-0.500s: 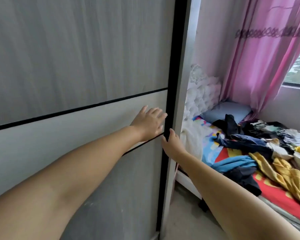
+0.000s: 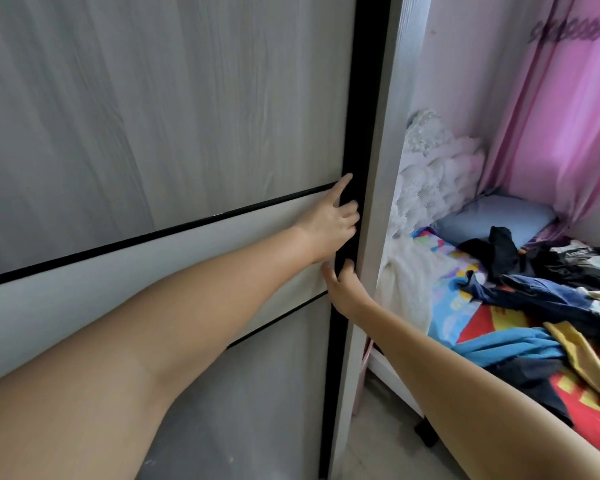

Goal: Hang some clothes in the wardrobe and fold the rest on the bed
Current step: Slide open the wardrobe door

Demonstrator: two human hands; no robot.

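Left hand (image 2: 329, 225) now shifting from flat on panel to black edge of wardrobe door (image 2: 355, 133), fingers curling round it; right hand (image 2: 340, 287) gripping same edge below. Clothes (image 2: 534, 292) lying heaped on bed (image 2: 444, 306).

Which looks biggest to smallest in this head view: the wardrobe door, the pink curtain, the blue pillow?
1. wardrobe door, though its nearness to the camera inflates it
2. pink curtain
3. blue pillow

Both arms outstretched, left hand (image 2: 329, 225) fingers curled, right hand (image 2: 340, 285) just below
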